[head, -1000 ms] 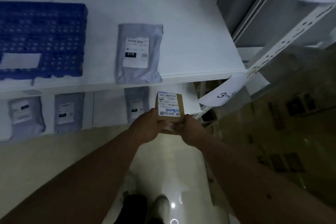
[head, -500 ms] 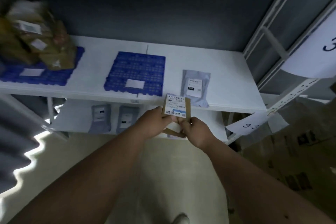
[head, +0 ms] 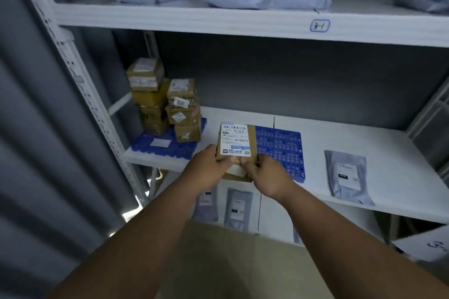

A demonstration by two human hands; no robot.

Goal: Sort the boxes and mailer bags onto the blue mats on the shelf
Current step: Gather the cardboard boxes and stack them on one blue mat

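Two hands' grip, left hand (head: pixel 209 167), right hand (head: pixel 263 173), box (head: pixel 237 139) between

1. We have one view only, a wide-angle camera worn on the person's head, so no second view shares the scene.
2. We look forward and slightly down at a white shelf unit (head: pixel 243 29), seen a little from its left.
3. Both forearms run in from the bottom edge; the left hand (head: pixel 206 170) and right hand (head: pixel 266 177) sit near the centre, close to the lens.
4. The middle shelf with its blue mat (head: pixel 281 145) lies just beyond them; straight shelf edges bow near the borders.
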